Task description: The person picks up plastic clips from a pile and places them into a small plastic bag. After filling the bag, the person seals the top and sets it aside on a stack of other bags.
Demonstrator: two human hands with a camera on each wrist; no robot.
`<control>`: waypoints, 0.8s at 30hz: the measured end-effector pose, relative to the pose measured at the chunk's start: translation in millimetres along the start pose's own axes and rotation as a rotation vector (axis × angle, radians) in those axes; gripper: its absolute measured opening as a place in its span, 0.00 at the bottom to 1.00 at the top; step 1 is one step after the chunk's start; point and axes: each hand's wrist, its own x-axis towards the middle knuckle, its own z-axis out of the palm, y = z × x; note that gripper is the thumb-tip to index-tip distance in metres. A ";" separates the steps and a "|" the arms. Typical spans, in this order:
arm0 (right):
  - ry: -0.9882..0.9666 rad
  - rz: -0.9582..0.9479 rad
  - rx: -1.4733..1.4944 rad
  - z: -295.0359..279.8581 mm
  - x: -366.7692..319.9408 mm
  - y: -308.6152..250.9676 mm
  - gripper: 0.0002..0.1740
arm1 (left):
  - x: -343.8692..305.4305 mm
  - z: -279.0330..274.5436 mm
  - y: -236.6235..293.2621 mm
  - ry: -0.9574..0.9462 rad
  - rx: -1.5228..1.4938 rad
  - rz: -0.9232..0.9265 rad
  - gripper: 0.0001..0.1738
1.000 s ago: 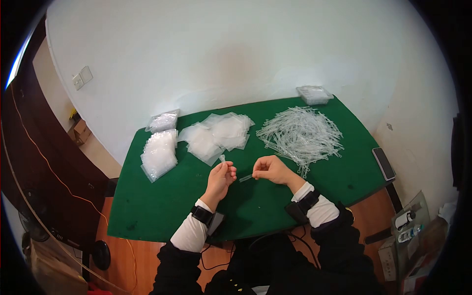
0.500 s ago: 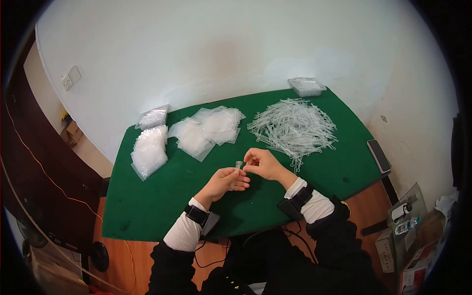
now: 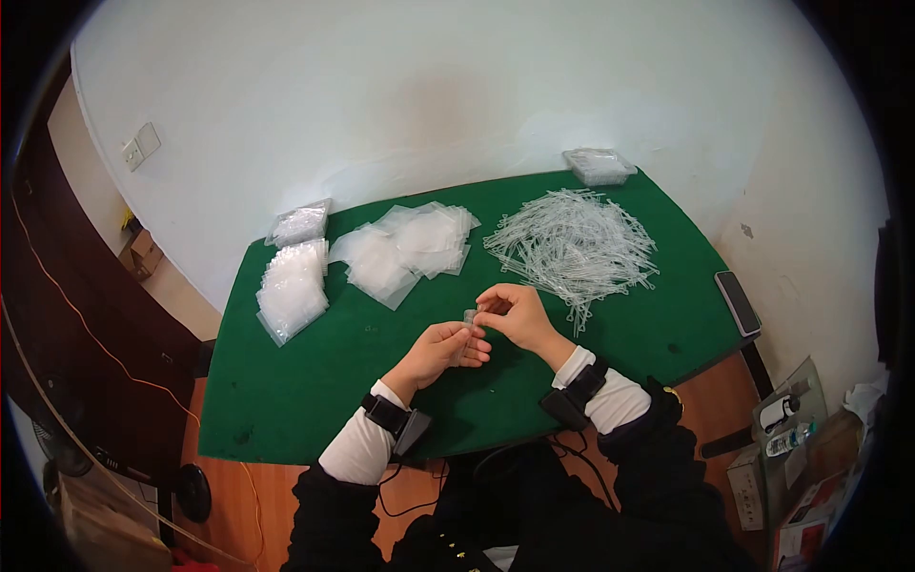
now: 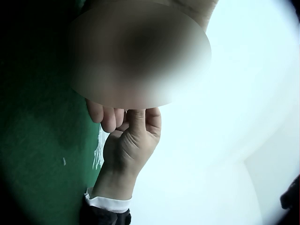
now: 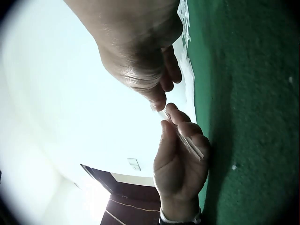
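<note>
Head view: over the near half of the green table, left hand holds thin clear strips under its thumb, across the palm, while right hand pinches their far end, likely to steady both ends. Beyond, loose clear bags lie mid-table and a strip heap sits right, presumably sorted by kind within reach; bag packet and plastic tray stand at the far corners.

Slim, clear plastic strips slant across the left hand's fingers.
</note>
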 end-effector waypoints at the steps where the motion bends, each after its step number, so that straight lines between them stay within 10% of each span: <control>1: 0.000 0.000 0.000 0.2 0.0 -0.1 0.09 | -0.1 0.5 0.3 0.000 -0.003 0.006 0.15; 8: 0.044 -0.323 -0.065 4.0 2.2 -1.5 0.08 | 0.0 4.4 -0.4 0.045 -0.041 0.041 0.14; 24: 0.108 -0.320 -0.149 4.3 0.9 1.6 0.09 | 3.9 7.9 -7.7 0.055 0.107 0.165 0.14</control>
